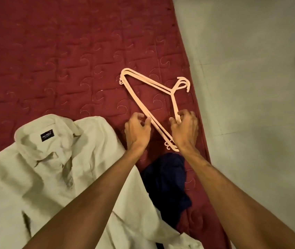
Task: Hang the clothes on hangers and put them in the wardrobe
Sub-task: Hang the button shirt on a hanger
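A stack of pink plastic hangers [144, 81] lies on the red quilted bed [53, 51], hooks pointing right. My left hand [137, 129] pinches the long bottom bar of the stack near its lower end. My right hand [185, 126] grips the sloping shoulder arm with curled fingers. A cream collared shirt [49, 169] lies spread on the bed at the lower left, collar up, with a dark label inside. A dark blue garment [166, 178] lies crumpled between my forearms, partly under the shirt's edge.
The bed's right edge runs diagonally from top centre to bottom right. Beyond it lies a pale tiled floor [251, 87], with a dark shadow at the far right. No wardrobe is in view.
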